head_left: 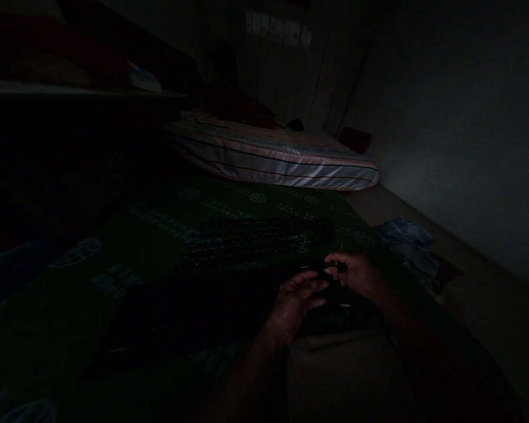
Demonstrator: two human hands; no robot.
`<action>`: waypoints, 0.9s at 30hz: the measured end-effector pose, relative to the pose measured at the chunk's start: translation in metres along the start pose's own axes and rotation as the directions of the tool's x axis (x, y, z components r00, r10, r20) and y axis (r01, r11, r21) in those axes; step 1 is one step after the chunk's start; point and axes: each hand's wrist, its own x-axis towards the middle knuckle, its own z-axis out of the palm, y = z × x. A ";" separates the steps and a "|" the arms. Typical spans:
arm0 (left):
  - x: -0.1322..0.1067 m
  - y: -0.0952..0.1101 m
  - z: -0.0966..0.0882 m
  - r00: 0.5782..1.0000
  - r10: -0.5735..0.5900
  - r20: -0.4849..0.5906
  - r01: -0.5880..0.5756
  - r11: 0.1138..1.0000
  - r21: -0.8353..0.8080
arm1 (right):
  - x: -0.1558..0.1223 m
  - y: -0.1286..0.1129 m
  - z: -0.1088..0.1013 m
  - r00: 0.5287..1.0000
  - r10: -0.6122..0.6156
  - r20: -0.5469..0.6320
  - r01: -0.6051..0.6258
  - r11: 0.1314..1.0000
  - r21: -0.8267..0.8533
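The view is very dark. My right hand (pixel 355 274) is closed, thumb and fingers pinched on a small black piece whose kind I cannot make out. Just left of it, my left hand (pixel 293 302) has its fingers apart and slightly bent, pointing toward the right hand. Nothing shows plainly in it. Both hands are over the right end of a long, flat black thing (pixel 185 317), its details lost in shadow. Beyond it lie several thin, dark, glinting strands (pixel 255 238), side by side on a green printed sheet (pixel 83 294).
At the back stands a mattress (pixel 282 158) in a striped cover. A shelf-like surface (pixel 70 88) with red cloth juts in at upper left. Crumpled bluish cloth (pixel 408 241) lies on the floor at right, near a pale wall (pixel 462 129).
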 end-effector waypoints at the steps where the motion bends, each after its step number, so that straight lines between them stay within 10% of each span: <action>1: 0.000 0.000 0.000 1.000 0.003 -0.001 -0.003 1.000 -0.010 | -0.004 -0.004 0.001 0.999 -0.040 0.007 0.040 0.999 -0.023; 13: 0.003 -0.003 -0.003 1.000 0.025 0.008 -0.024 0.993 -0.116 | -0.022 -0.022 0.011 0.949 -0.313 0.035 0.311 0.914 -0.261; 27: 0.000 -0.001 -0.002 1.000 0.019 0.025 -0.016 0.995 -0.102 | -0.030 -0.019 0.005 0.960 -0.260 0.107 0.277 0.936 -0.215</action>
